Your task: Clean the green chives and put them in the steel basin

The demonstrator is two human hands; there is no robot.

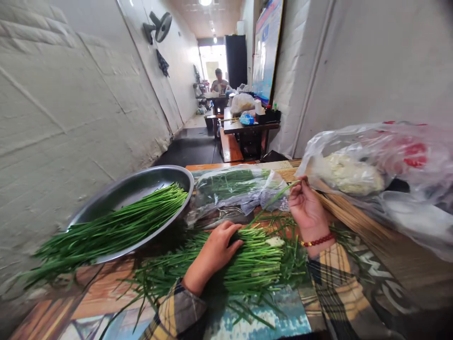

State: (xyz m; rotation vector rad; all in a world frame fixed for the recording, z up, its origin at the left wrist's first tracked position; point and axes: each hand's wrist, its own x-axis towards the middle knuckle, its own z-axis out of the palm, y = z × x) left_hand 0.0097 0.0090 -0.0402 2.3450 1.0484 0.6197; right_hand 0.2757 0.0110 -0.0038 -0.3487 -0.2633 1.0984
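My left hand (pixel 215 248) lies curled over a loose heap of green chives (pixel 255 259) on the table, fingers pressed into the stalks. My right hand (pixel 306 205) is raised a little behind the heap, palm up, pinching a single thin chive stalk (pixel 274 200) that slants down to the left. A red bead bracelet circles that wrist. Both arms wear yellow plaid sleeves. A round metal basin (pixel 141 184) at the left holds a long bundle of sorted chives (pixel 113 226) hanging over its near rim.
A clear plastic bag of chives (pixel 233 186) lies behind the heap. Thin bamboo sticks (pixel 350 217) run along the right, under plastic bags (pixel 371 160) with white and red contents. A grey wall flanks the left. Far down the aisle are tables, benches and a seated person (pixel 219 82).
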